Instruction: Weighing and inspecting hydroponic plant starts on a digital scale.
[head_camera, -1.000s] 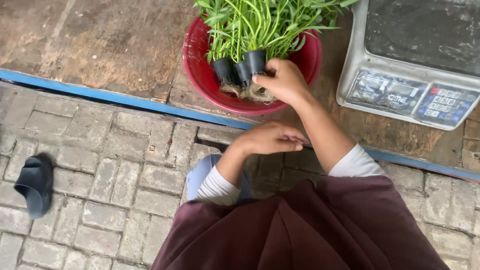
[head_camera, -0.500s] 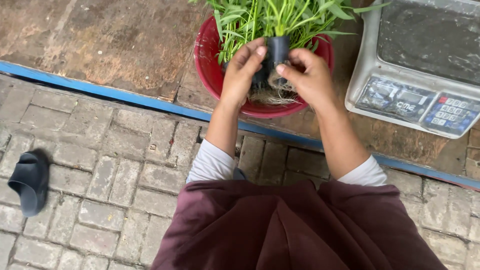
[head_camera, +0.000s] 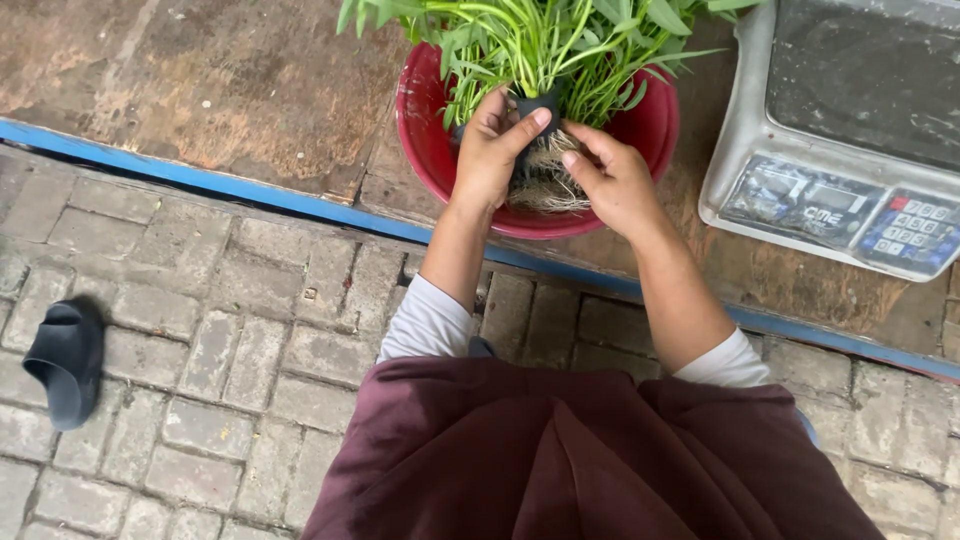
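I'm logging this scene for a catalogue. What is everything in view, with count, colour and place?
basin: one, red, on the platform, top centre
leafy plants: a bunch, green, in the basin
net pot: one, black, pale roots below, between both hands
scale: one, grey-white, right of basin
platform: one, brown with blue edge, top
sandal: one, dark blue, on brick paving, left
left hand: grips the pot
right hand: at the roots

Both arms are stretched forward from the body, sleeves pushed up to the elbows so the forearms are bare. The left hand (head_camera: 490, 150) is raised with its fingers curled and the thumb pressed inward in a grip. The right hand (head_camera: 615, 180) is set just beside it, palm turned toward the left, fingers bent and pointing inward.
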